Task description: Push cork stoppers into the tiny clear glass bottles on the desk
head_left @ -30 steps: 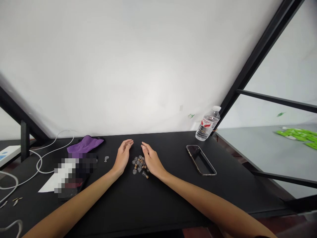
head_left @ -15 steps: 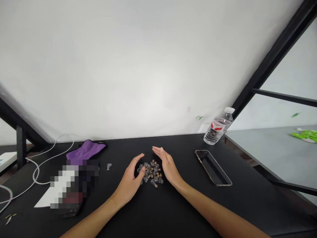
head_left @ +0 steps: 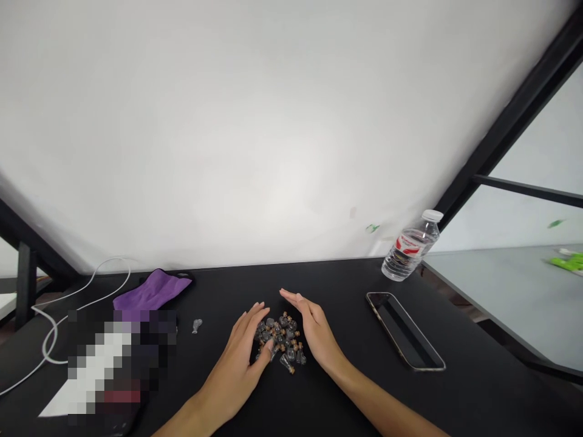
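A loose pile of small corked glass vials (head_left: 282, 346) lies on the black tabletop (head_left: 273, 285), directly in front of me. My left hand (head_left: 239, 358) curves against the pile's left side, with its thumb among the vials and no vial clearly held. My right hand (head_left: 314, 331) rests flat and open beside the pile's upper right, touching at most its edge. A single small glass vial (head_left: 197, 326) lies apart, to the left.
Left of my hands lie a purple cloth pouch (head_left: 152, 291), a pixelated blurred object (head_left: 113, 364) and a white cable (head_left: 86, 291). To the right are a smartphone (head_left: 403, 331) and a water bottle (head_left: 410, 255). A grey table (head_left: 505, 291) stands beyond the black table's right edge.
Both hands have moved apart from their position near the pile's far side. My left hand has come down over the pile's left side, its thumb pushing in. The view has drifted slightly.
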Tool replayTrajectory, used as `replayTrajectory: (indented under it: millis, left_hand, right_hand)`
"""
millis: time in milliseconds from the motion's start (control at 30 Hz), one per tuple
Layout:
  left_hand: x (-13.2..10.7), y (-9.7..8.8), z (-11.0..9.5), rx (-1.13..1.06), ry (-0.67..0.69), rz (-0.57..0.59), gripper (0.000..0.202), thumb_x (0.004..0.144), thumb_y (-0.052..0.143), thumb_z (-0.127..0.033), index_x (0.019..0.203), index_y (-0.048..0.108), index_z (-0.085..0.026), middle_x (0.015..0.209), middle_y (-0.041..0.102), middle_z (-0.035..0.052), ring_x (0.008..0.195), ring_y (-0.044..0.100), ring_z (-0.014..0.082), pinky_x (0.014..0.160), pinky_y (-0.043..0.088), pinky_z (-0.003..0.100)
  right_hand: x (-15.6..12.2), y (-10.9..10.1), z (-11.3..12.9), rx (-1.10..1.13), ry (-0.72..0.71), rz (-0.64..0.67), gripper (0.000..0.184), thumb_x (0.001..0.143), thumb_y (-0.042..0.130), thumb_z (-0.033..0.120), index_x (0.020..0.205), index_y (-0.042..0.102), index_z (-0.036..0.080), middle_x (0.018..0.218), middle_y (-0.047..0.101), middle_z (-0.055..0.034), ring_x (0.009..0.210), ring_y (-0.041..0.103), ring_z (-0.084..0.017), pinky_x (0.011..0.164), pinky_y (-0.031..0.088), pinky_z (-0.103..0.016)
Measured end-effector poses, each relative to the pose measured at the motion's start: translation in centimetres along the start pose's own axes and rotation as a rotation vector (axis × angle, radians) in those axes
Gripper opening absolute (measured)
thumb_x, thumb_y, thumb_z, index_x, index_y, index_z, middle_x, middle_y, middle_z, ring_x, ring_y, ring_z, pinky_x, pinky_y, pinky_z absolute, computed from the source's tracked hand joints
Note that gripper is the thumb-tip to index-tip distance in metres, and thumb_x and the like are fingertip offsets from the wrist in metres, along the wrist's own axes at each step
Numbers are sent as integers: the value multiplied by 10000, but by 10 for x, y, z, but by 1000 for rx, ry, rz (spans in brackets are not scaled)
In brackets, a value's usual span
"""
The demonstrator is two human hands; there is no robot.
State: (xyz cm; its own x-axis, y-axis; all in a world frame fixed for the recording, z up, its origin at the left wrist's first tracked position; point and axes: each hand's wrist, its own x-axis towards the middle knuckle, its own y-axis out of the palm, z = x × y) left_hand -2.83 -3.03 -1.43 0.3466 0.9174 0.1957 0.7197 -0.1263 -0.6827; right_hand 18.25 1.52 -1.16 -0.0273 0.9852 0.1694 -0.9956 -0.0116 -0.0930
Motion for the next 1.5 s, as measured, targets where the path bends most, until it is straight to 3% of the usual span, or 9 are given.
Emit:
replayTrajectory:
  millis: [133,233,333,533,667,900,1067,1267,1500]
  left_hand:
    - [-1,0,-1,19,15,16,616,1001,575,-417,1566,329,-425,1669,347,37,1563,277,347,1193,385,651]
    - [-1,0,-3,31,48,20,710,944,667,-408,1568,327,-411,1664,356,49,1561,278,354,1218,343,650]
    - [0,-1,-5,40,71,32,775,897,727,-400,1564,333,-396,1661,360,53,1565,267,350,1250,278,648]
    - [1,-1,-6,62,39,81,818,862,760,-463,1559,335,-400,1671,345,32,1574,249,334,1266,260,621]
    - [2,0,-4,59,50,87,851,831,790,-474,1556,350,-398,1669,350,31,1573,251,335,1273,254,612]
    - [2,0,-3,42,44,93,861,821,807,-443,1553,357,-397,1668,350,42,1573,245,349,1256,278,629]
    - [2,-2,-4,50,40,117,818,847,790,-438,1546,368,-390,1660,367,35,1567,263,348,1265,270,622]
    - [1,-1,-5,111,6,141,807,885,760,-400,1565,324,-394,1661,363,27,1550,315,322,1239,364,577]
    - [9,0,-22,385,263,114,880,876,733,-465,1610,289,-266,1674,339,91,1549,317,324,1273,304,567]
  right_hand:
    - [6,-2,-4,11,-17,3,606,1017,417,669,1224,765,218,1358,702,-108,1341,593,-306,1220,361,-530]
    - [11,-7,-4,-6,-37,28,577,1016,432,644,1170,781,212,1328,713,-120,1263,639,-311,1124,466,-512]
    - [18,-16,0,-113,-41,91,491,1018,455,548,1087,793,198,1144,762,-120,1038,710,-287,932,559,-442]
    - [24,-31,13,-374,-99,205,356,1012,484,401,1046,781,208,811,711,-36,748,656,-215,729,508,-330]
    - [21,-31,15,-400,-143,290,332,1020,482,374,1054,778,227,807,714,-17,732,645,-203,702,480,-308]
    - [20,-29,8,-415,-169,273,327,1022,477,350,969,766,207,807,717,-23,740,641,-205,710,472,-311]
    - [21,-33,12,-457,-168,334,298,1033,472,317,962,741,210,853,722,-18,778,641,-194,731,460,-296]
    - [20,-41,23,-528,-136,402,269,1042,468,292,945,707,213,813,687,3,730,606,-160,693,428,-266]
    - [21,-42,19,-497,-90,372,261,1039,462,296,959,698,218,708,625,32,626,540,-132,614,385,-249]
